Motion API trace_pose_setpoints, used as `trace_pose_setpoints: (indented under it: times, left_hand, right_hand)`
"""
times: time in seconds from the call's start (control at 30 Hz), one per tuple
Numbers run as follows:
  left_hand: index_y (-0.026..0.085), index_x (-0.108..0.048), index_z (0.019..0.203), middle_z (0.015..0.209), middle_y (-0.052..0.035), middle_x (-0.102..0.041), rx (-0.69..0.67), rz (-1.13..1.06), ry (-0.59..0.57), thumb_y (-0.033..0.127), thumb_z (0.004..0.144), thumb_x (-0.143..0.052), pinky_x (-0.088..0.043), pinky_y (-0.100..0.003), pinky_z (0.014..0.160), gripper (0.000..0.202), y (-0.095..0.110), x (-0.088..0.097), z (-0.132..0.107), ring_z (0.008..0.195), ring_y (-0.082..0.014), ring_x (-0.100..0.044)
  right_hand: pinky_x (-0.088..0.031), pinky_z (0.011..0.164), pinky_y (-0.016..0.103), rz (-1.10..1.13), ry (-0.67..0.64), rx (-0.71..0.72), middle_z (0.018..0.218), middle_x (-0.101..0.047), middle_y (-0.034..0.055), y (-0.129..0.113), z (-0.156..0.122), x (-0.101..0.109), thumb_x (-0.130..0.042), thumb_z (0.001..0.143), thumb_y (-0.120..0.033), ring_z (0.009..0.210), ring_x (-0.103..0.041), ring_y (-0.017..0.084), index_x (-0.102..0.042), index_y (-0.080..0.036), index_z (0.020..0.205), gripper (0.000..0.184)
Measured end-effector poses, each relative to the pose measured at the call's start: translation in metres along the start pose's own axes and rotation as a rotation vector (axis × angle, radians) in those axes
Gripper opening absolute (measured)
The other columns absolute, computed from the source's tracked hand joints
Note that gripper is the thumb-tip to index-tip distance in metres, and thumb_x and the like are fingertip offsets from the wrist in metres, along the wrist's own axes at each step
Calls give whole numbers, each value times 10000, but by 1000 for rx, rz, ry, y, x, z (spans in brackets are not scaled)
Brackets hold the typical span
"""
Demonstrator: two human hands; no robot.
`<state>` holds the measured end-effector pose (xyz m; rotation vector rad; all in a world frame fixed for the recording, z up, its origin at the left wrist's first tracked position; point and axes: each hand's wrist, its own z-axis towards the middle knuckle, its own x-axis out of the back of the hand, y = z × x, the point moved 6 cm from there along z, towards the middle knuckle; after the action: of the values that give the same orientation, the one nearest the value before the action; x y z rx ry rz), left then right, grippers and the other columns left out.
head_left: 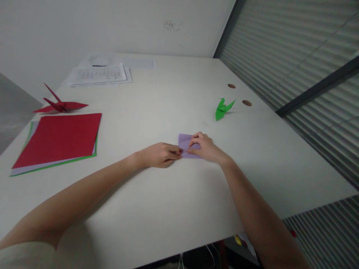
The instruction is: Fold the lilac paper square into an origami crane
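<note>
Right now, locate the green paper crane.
Head view: the green folded paper crane stands on the white table's right side, beyond the right hand, near two brown round spots.

The white surface (168, 209) is carrying a red-topped paper stack (60, 138) and a red paper crane (60, 105) along its left edge; printed sheets (98, 74) are lying at the far left corner; a green paper figure (222, 109) is sitting near the right edge; purple folded paper (185, 141) is lying mid-surface.

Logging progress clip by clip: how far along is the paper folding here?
Done: a red folded-paper crane and a green folded-paper crane stand finished on the white table. In hand: the left hand and right hand pinch a small purple paper piece, partly folded, lying flat. Left: shaping it; the red-topped stack of paper sheets lies unfolded.
</note>
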<state>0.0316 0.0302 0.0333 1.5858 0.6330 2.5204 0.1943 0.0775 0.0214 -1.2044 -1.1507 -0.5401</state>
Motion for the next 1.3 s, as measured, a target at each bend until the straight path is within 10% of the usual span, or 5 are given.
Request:
trace_pose_setpoints:
  times: [0.63, 1.3]
  left_hand:
    - [130, -603, 1200, 1048, -89, -727, 220, -186, 43, -4, 753, -407, -545, -282, 850, 506, -17, 3, 0, 929, -166, -692]
    - [135, -716, 999, 974, -129, -683, 1, -30, 60, 58, 838, -427, -547, -335, 878, 340, -3, -1, 4, 990, -208, -658]
  right_hand:
    - [-403, 1010, 441, 30, 6, -29, 1087, -568, 58, 7, 4, -1, -750, 759, -344, 1082, -547, 250, -734, -244, 811, 114]
    - [-415, 967, 401, 106, 47, -49, 1045, -571, 50, 11, 7, -2, -790, 708, -314, 1038, -562, 243, -717, -228, 751, 121]
